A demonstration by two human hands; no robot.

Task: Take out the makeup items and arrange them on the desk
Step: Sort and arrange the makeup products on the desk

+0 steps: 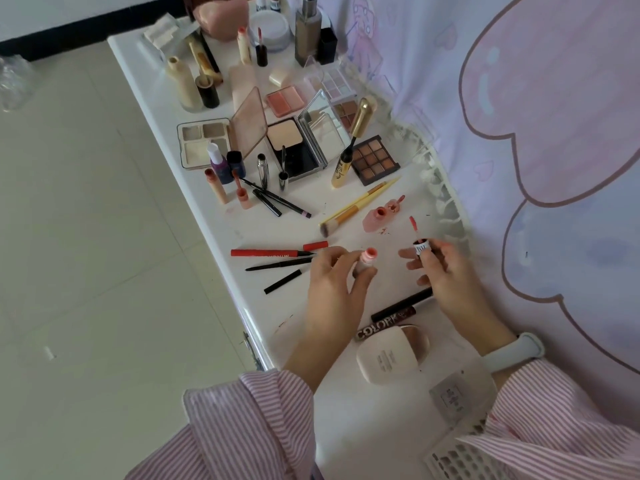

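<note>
- The left hand point(332, 271) pinches an open pink lip gloss tube point(367, 259) upright in its fingers, just above the white tabletop point(214, 216).
- The right hand point(446, 268) has its fingers curled round the tube's cap point(421, 247), with the red-tipped applicator wand point(412, 223) pointing up and away.
- Between the hands and the far end lie a brush point(356, 207), a red pen point(266, 252), black pencils point(277, 268), open palettes point(375, 159) and a powder compact point(294, 147).
- A beige case point(388, 358) sits near the wrists.

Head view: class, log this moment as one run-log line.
left hand: holds open lip gloss tube | right hand: holds applicator cap | desk: makeup spread out
</note>
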